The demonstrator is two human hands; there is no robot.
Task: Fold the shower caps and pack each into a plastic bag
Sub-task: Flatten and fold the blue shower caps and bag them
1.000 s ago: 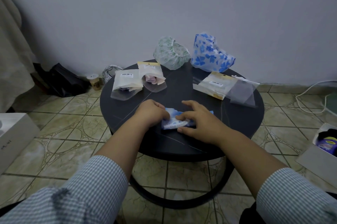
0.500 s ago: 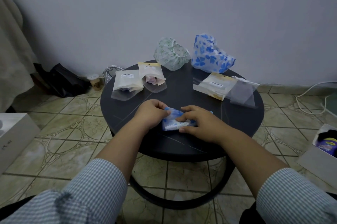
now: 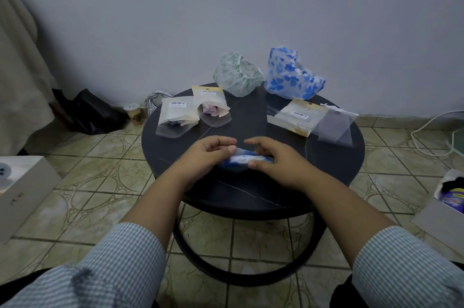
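A small folded blue-and-white shower cap (image 3: 244,160) lies as a narrow roll on the round black table (image 3: 326,172). My left hand (image 3: 206,154) grips its left end with curled fingers. My right hand (image 3: 272,157) holds its right end between thumb and fingers. At the table's far edge stand an unfolded green-patterned cap (image 3: 237,74) and an unfolded blue-flowered cap (image 3: 292,74). Two packed plastic bags (image 3: 175,117) (image 3: 212,104) lie at the back left. Flat bags (image 3: 297,115) and a clear one (image 3: 336,128) lie at the back right.
A white box (image 3: 22,194) sits on the tiled floor at the left, an open box (image 3: 449,209) at the right. A black bag (image 3: 93,114) and a small cup (image 3: 133,113) lie by the wall. A white cable (image 3: 431,129) runs along the floor.
The folded cap has been rolled tighter and narrower. Both hands have lifted their fingers from pressing flat and now curl round its ends.
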